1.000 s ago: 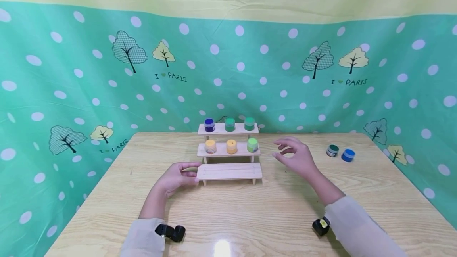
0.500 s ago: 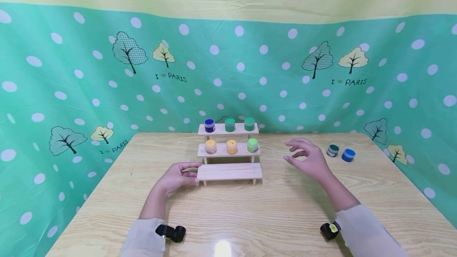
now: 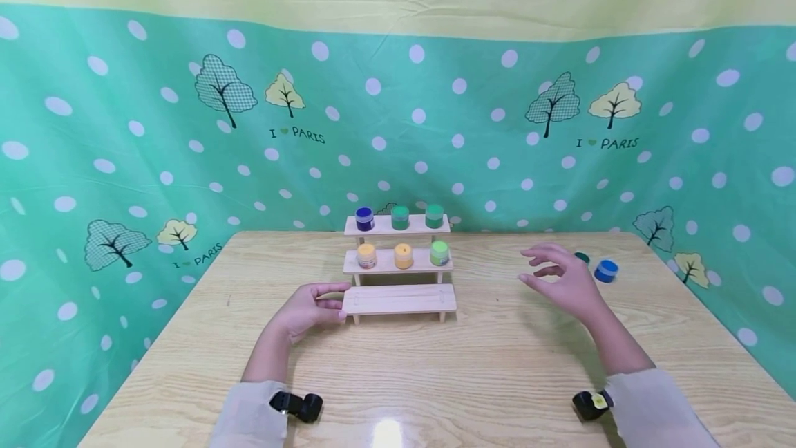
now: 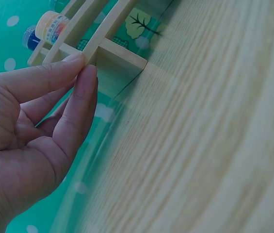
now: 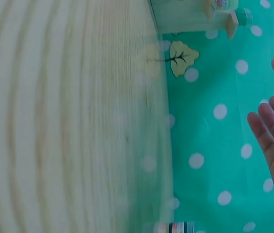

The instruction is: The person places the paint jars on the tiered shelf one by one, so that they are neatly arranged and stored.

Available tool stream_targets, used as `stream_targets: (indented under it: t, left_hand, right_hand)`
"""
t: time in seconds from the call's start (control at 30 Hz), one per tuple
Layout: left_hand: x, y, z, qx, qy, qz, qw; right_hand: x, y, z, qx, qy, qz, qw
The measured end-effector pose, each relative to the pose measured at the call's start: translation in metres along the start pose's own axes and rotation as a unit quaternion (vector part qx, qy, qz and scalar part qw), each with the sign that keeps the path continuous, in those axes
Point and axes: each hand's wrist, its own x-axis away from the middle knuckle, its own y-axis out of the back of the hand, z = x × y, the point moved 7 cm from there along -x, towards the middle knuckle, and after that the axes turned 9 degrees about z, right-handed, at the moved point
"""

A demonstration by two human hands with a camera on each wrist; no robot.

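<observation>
My left hand [image 3: 305, 313] holds the left end of the lowest tier of a three-tier wooden stand [image 3: 398, 300]; in the left wrist view, thumb and fingers pinch its corner. The top tier bears a dark blue paint jar [image 3: 364, 219] and two green paint jars [image 3: 400, 218]. On the middle tier are two yellow-orange paint jars [image 3: 403, 256] and a light green one [image 3: 439, 253]. Nothing stands on the lowest tier. My right hand [image 3: 562, 285] hovers over the table with loosely bent fingers, holding nothing. It partly hides a dark green paint jar [image 3: 582, 257].
A blue paint jar [image 3: 606, 270] stands on the wooden table [image 3: 497, 379] at the right, beside the dark green one. Behind the table hangs a green dotted cloth [image 3: 417, 157]. In the right wrist view, a jar's striped label [image 5: 180, 227] shows at the bottom edge.
My right hand has moved right, away from the stand and toward the two jars on the table, and now covers part of the dark green one. The left hand and stand have stayed still.
</observation>
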Motion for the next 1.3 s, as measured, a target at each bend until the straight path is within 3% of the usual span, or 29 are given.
stream_targets:
  t: [0.53, 0.93, 1.3]
  left_hand:
    - [0.001, -0.001, -0.002, 0.000, -0.004, 0.004, 1.0000]
    - [0.001, -0.001, -0.002, 0.000, -0.002, 0.001, 1.0000]
    - [0.001, 0.000, -0.002, -0.002, -0.002, 0.001, 1.0000]
  right_hand:
    - [0.024, 0.035, -0.030, 0.013, -0.043, -0.058, 0.997]
    - [0.038, 0.063, -0.052, 0.044, -0.101, -0.071, 0.991]
    - [0.047, 0.074, -0.074, 0.039, -0.147, -0.079, 0.985]
